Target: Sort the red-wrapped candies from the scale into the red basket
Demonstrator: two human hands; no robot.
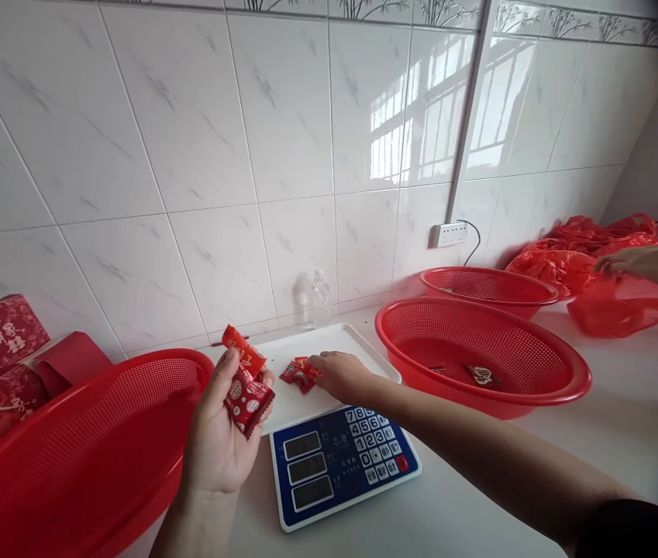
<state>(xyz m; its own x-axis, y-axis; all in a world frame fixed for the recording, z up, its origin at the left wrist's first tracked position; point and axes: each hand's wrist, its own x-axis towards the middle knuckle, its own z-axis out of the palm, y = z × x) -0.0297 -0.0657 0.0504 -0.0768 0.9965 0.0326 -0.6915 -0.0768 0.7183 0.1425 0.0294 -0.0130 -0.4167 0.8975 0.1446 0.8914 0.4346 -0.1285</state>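
My left hand [221, 426] is closed around several red wrapped candies [250, 399], held up in front of the scale's tray. Some wrappers carry round pale prints, and one at the top is brighter red with gold marks. Over the white tray [340, 345] of the scale, my right hand [343, 377] has its fingertips curled onto the right side of a small group of red wrapped candies [295, 374]. Its fingers partly cover them. The scale's blue panel [343, 457], with keys and dark displays, faces me below the tray.
A large red basket [101, 372] stands on the left beside red boxes [3, 333]. Two red baskets, the nearer one [578, 380] with a few packets inside, are on the right. A clear bottle [320, 294] stands by the wall. Another person's hand [642, 263] touches a red plastic bag [613, 310].
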